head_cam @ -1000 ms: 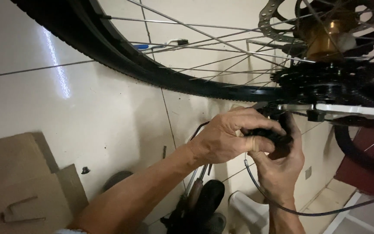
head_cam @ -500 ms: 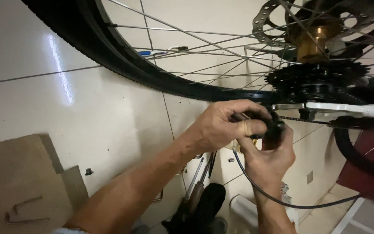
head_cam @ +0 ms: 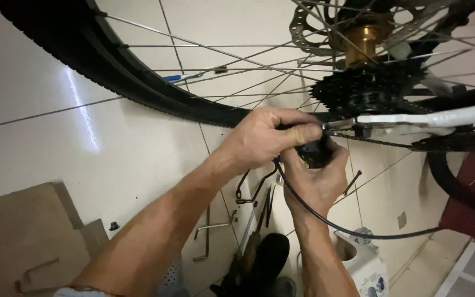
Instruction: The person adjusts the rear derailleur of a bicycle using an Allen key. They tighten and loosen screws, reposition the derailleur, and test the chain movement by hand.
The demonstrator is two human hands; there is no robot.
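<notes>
Left hand (head_cam: 268,137) at centre, fingers curled over black derailleur (head_cam: 317,153). Right hand (head_cam: 317,179) at 6 o'clock of it, fingers wrapped under same part; grip partly hidden by left hand. Black cable (head_cam: 325,220) loops toward 4 o'clock. Hex keys (head_cam: 213,231) on tile floor (head_cam: 56,137), 7 o'clock. Chain (head_cam: 380,142) at 3 o'clock; cassette (head_cam: 369,91), tyre (head_cam: 111,66), brake disc (head_cam: 309,27) beyond.

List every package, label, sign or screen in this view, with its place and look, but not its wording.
Flattened cardboard: on the tiled floor, lower left; brown, plain, with a bent metal key lying on it.
Plastic stool: bottom right, below the right hand; white, with a small blue printed motif on its side.
No signs or screens show.
</notes>
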